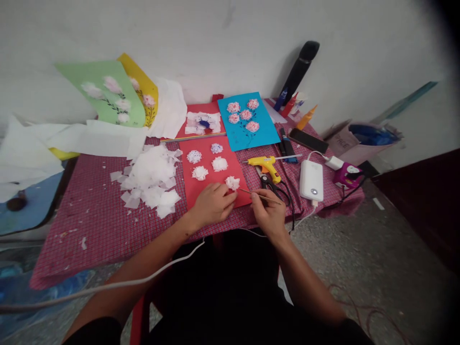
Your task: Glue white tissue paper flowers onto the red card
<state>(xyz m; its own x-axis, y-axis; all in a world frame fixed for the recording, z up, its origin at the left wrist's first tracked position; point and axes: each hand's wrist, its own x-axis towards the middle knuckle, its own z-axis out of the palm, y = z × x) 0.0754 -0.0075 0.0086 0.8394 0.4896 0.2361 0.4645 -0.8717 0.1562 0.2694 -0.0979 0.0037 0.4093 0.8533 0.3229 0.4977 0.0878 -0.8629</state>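
Red card [194, 192] lies at the front edge of the counter [93, 201]; of five paper flowers [220, 164], two show purple specks, three appear uncoloured. Right hand [269, 213] holds a thin stick [265, 198]; left hand [213, 205] grip undetermined.

"What carries it all?"

"A table [93, 206] spread with a red-and-white finely checked cloth [118, 230], small white paper scraps [84, 243] dotting its left side."

"And the larger things?"

"A loose heap of thin white paper squares [151, 172] (highest towards its middle), with a flat red paper sheet [233, 160] just right of it."

"Farther right?"

"A yellow plastic glue gun [264, 164], its nozzle pointing towards the sheet. Black-handled scissors [270, 186] lie close by. Next comes a white rectangular power bank [311, 175], then a purple plug adapter [345, 178] near the table's right end."
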